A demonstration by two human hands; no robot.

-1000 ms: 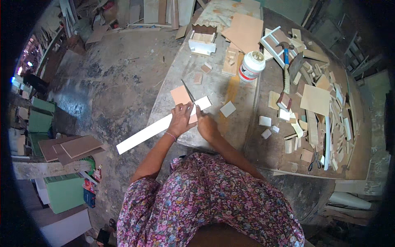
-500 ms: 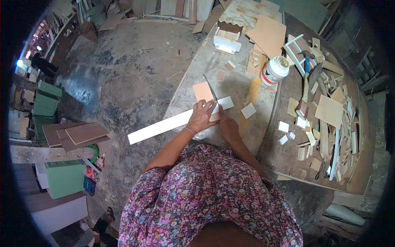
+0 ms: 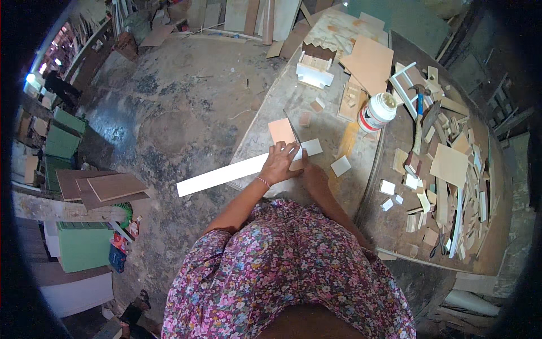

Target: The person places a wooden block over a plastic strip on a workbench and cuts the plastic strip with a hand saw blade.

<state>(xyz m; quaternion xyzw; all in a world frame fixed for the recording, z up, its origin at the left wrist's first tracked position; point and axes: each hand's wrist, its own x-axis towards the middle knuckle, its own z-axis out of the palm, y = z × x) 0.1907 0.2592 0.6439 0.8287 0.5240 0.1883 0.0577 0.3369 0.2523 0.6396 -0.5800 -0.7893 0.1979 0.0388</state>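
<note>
My left hand [image 3: 280,162] presses with bent fingers on a long white strip [image 3: 223,173], a bracelet at its wrist. One end of the strip juts past the table's left edge; the other end lies to the right of my fingers. Under the strip is a light brown rectangular piece [image 3: 281,130], partly covered. A thin dark blade [image 3: 292,125] slants across, close to my left fingertips. Its near end runs to my right hand [image 3: 314,172], which is closed around it; any handle is hidden in the fist. A small white square [image 3: 340,166] lies to the right.
A white tub [image 3: 376,112] of pale paste stands open beyond my hands. Behind it sit a small white wooden model [image 3: 315,70] and a brown board [image 3: 370,62]. On the right-hand table lie a hammer [image 3: 419,107], pliers [image 3: 437,244] and many wood offcuts [image 3: 443,195].
The view has tilted slightly, so the table appears lower. My hands, the strip and the blade keep nearly the same places relative to each other.
</note>
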